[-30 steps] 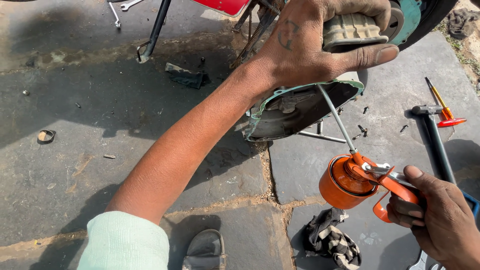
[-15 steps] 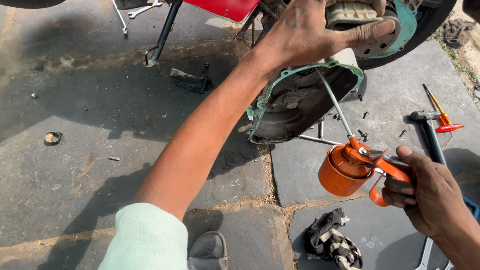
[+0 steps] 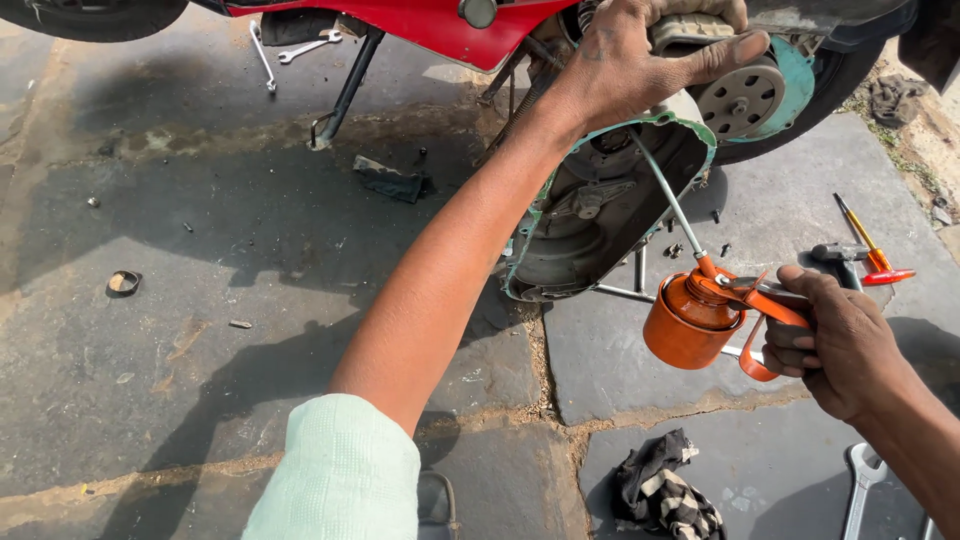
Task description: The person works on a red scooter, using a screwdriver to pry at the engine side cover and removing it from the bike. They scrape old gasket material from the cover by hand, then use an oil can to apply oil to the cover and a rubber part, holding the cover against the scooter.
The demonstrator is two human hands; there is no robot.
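Observation:
My left hand point(image 3: 640, 60) grips a ribbed tan part at the top of the scooter's open engine case point(image 3: 610, 215), thumb stretched to the right. My right hand point(image 3: 835, 335) holds an orange oil can point(image 3: 690, 320) by its lever handle. The can's thin spout point(image 3: 665, 190) reaches up into the open case. A round clutch unit point(image 3: 745, 100) shows beside the teal gasket edge, just right of my left thumb.
A red scooter body point(image 3: 420, 20) stands on its stand point(image 3: 345, 90) over stone paving. A hammer point(image 3: 838, 255) and orange-handled screwdriver point(image 3: 870, 245) lie at right, spanners at bottom right point(image 3: 860, 490) and top left point(image 3: 300, 45). A checked rag point(image 3: 665, 490) lies near my knee. A small ring point(image 3: 123, 283) sits at left.
The view has shifted so the scooter sits lower in frame. My right hand has raised the oil can slightly and its spout now reaches deeper into the case. The left hand keeps its grip.

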